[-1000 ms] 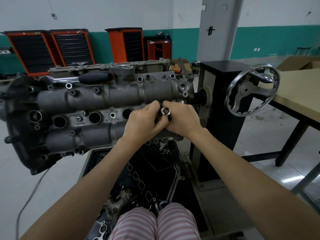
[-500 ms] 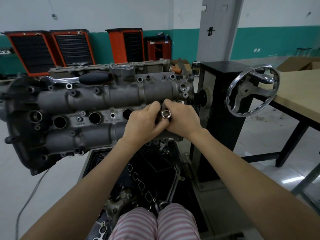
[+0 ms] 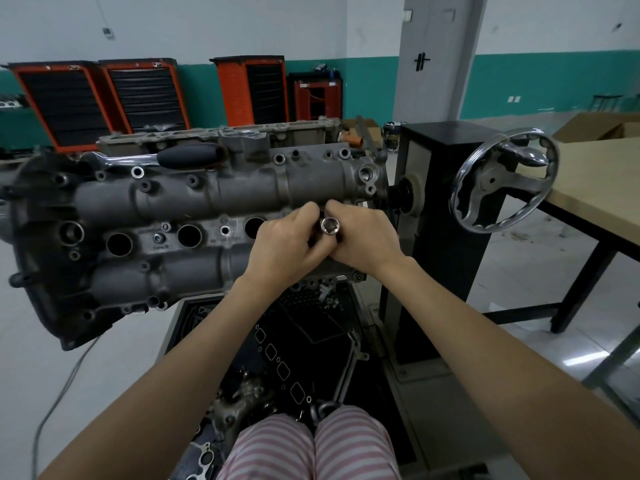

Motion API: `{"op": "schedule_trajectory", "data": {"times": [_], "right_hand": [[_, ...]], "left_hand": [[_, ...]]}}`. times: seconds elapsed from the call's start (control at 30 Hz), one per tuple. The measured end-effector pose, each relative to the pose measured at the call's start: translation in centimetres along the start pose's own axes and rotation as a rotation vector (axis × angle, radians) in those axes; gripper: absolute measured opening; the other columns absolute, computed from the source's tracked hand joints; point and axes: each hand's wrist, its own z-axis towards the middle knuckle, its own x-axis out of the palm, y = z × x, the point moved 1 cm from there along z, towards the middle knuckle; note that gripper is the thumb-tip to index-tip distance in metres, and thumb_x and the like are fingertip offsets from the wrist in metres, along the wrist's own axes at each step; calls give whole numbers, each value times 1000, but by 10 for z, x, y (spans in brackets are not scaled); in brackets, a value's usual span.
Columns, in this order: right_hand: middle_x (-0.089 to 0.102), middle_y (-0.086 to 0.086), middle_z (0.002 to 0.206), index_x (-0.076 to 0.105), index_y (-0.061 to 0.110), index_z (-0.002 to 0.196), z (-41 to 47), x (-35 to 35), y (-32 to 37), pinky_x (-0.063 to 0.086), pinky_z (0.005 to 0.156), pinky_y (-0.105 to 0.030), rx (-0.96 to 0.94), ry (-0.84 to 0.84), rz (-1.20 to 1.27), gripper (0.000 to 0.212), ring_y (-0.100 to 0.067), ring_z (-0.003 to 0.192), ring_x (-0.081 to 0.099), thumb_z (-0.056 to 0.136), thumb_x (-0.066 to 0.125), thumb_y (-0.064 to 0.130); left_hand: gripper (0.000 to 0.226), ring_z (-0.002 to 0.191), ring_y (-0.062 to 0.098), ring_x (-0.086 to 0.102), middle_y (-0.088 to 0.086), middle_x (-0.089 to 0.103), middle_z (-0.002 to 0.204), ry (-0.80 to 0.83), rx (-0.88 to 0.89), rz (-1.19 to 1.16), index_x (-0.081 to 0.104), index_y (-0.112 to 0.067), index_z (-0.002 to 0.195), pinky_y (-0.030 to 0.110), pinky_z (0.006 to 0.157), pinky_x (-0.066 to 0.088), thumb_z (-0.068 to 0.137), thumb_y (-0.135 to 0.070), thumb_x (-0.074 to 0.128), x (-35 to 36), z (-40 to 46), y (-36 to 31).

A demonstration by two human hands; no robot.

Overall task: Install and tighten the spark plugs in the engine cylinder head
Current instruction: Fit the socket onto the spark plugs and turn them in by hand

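The grey cylinder head hangs on a stand, its row of dark spark plug wells facing me. A chrome spark plug socket sticks out of the rightmost well, its open end toward me. My left hand and my right hand meet around the socket, fingers curled on its shaft from either side. The spark plug itself is hidden. A ratchet with a black handle lies on top of the head.
The stand's black column and chrome handwheel are at the right, with a wooden table beyond. A tray of gaskets and engine parts lies below. Orange tool cabinets line the back wall.
Both hands have stayed on the socket with only slight finger shifts; the socket end has dipped a little.
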Motion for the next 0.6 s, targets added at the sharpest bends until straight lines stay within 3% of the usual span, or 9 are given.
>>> {"op": "schedule_trajectory", "data": {"times": [0.13,0.23,0.33,0.47,0.6], "right_hand": [[59,-2,65,50,12,74,0,-2,2,34,48,-29,-33,10,2,12,-27,59,57,76,60,20],[62,-3,65,58,8,69,-2,-4,3,43,47,-33,-60,-31,50,10,-27,58,59,74,59,16],[61,-3,62,56,9,64,-3,-4,3,39,45,-30,-54,-61,47,16,-26,57,58,74,52,21],[60,-5,69,50,10,79,0,-1,1,29,50,-30,-5,13,2,14,-29,62,57,78,58,22],[63,-2,73,56,11,81,0,-2,1,41,53,-34,-22,20,-14,13,-26,68,59,78,58,23]], "left_hand": [[26,41,21,43,1,46,54,26,-30,-48,44,-4,69,23,42,24,80,-28,48,-2,0,-3],[32,39,21,43,2,46,48,5,-18,-5,46,-5,61,21,42,26,79,-30,53,-1,1,-1],[38,37,24,45,5,47,43,-28,11,25,45,-6,53,19,45,24,80,-32,54,1,1,1],[29,38,20,40,-2,40,49,-19,-1,-3,41,-8,61,18,46,19,80,-29,50,0,0,0],[24,41,16,36,-7,36,56,12,-39,-64,40,-8,68,23,42,23,79,-28,49,-1,0,-2]]}}
